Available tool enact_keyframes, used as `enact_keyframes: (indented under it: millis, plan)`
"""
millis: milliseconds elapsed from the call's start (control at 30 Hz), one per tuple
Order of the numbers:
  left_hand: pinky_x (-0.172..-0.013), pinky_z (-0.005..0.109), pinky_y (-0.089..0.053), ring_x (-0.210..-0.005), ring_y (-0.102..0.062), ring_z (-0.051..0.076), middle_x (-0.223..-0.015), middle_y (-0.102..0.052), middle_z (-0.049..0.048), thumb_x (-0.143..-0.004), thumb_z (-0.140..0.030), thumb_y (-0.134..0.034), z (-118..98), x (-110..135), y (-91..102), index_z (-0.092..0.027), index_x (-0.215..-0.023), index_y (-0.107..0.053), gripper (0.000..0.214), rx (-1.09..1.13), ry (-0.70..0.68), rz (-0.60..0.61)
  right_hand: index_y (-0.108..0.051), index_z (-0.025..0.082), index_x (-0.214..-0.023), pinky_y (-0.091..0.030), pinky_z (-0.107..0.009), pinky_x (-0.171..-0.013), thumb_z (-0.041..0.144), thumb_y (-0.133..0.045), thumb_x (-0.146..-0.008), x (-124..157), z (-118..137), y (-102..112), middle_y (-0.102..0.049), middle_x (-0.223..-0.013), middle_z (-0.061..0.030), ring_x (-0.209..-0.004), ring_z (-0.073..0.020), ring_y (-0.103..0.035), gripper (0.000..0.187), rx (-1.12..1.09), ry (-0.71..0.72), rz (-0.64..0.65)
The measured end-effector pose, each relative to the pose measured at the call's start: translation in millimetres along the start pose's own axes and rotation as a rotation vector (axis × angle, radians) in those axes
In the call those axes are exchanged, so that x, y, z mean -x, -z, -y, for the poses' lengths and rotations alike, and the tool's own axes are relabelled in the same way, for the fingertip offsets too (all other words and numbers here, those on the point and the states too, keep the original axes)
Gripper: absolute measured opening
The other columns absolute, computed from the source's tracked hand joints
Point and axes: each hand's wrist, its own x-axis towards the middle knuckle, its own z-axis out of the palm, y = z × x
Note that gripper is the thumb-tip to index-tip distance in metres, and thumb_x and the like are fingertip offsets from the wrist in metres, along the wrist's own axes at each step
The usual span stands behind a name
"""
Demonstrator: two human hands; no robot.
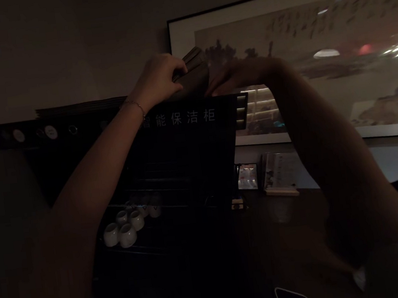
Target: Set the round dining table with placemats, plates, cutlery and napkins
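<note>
Both my arms reach up to the top of a dark glass-fronted cabinet (186,160) with white Chinese characters on its upper panel. My left hand (159,79) is closed round a dark folded cloth-like bundle (192,70) resting on the cabinet's top. My right hand (228,77) grips the same bundle from the right side; its fingers are partly hidden in the dim light. A thin bracelet sits on my left wrist.
Several small white cups (125,226) stand on a shelf inside the cabinet. A large framed landscape painting (318,57) hangs on the wall behind. On the dark counter (288,225) stand a small photo frame (248,177) and a card stand (278,173).
</note>
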Motion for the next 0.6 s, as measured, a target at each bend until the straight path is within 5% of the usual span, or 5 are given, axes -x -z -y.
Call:
enact_keyframes:
  millis: [167, 333, 433, 600]
  plan:
    - [-0.078, 0.043, -0.043, -0.096, -0.055, 0.028, -0.084, -0.067, 0.0004, -0.064, -0.031, -0.053, 0, 0, 1.1, -0.036, -0.090, -0.066, 0.029, 0.044, 0.010, 0.021, -0.070, 0.019, -0.084, -0.042, -0.029, -0.073, 0.037, -0.064, -0.071, 2, 4, -11, -0.067, -0.082, -0.0031, -0.076, -0.0158, -0.057, 0.023, -0.022, 0.171, -0.195]
    - [-0.079, 0.040, -0.042, -0.096, -0.054, 0.026, -0.092, -0.066, 0.0005, -0.067, -0.033, -0.053, -4, 1, 1.9, -0.033, -0.091, -0.065, 0.027, 0.029, 0.039, 0.018, -0.069, 0.014, -0.083, -0.039, -0.026, -0.064, 0.034, -0.060, -0.074, 1, 22, -24, -0.065, -0.074, -0.0042, -0.068, -0.0139, -0.055, 0.024, 0.237, 0.217, -0.490]
    - [-0.079, 0.037, -0.042, -0.098, -0.053, 0.025, -0.096, -0.064, 0.0007, -0.072, -0.037, -0.050, -6, 4, 4.2, -0.031, -0.097, -0.062, 0.028, 0.049, 0.098, 0.050, -0.068, 0.013, -0.089, -0.038, -0.025, -0.067, 0.032, -0.054, -0.079, -9, 27, -27, -0.065, -0.078, -0.0033, -0.072, -0.0133, -0.055, 0.025, 0.322, 0.156, -0.693]
    - [-0.074, 0.034, -0.041, -0.096, -0.052, 0.022, -0.100, -0.060, -0.0004, -0.068, -0.032, -0.061, -11, 10, 7.4, -0.034, -0.117, -0.044, 0.052, 0.142, 0.082, 0.149, -0.058, 0.008, -0.106, -0.033, -0.021, -0.084, 0.035, -0.060, -0.075, -17, 27, -28, -0.056, -0.110, -0.0072, -0.098, -0.0090, -0.045, 0.041, 0.427, 0.248, -0.769]
